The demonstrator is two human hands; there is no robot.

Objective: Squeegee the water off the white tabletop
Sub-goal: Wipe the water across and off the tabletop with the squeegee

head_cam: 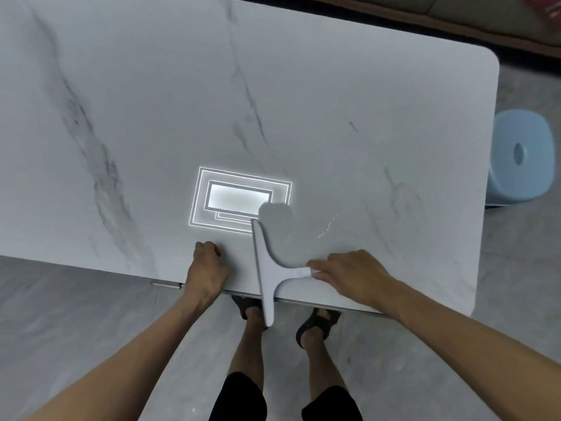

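Observation:
A white T-shaped squeegee (263, 268) lies at the near edge of the white marble-look tabletop (334, 117). Its blade runs front to back and its near end sticks out past the table edge. My right hand (349, 273) is closed around the squeegee's handle on the right side of the blade. My left hand (206, 265) rests on the tabletop just left of the blade, fingers curled, holding nothing. A faint streak of water drops (328, 226) glints on the surface to the right of the blade.
A pale blue plastic stool (520, 159) stands on the floor past the table's right edge. A ceiling light is reflected in the tabletop (236, 202) just beyond the blade. My sandalled feet (318, 323) stand under the near edge. Dark furniture runs along the top right.

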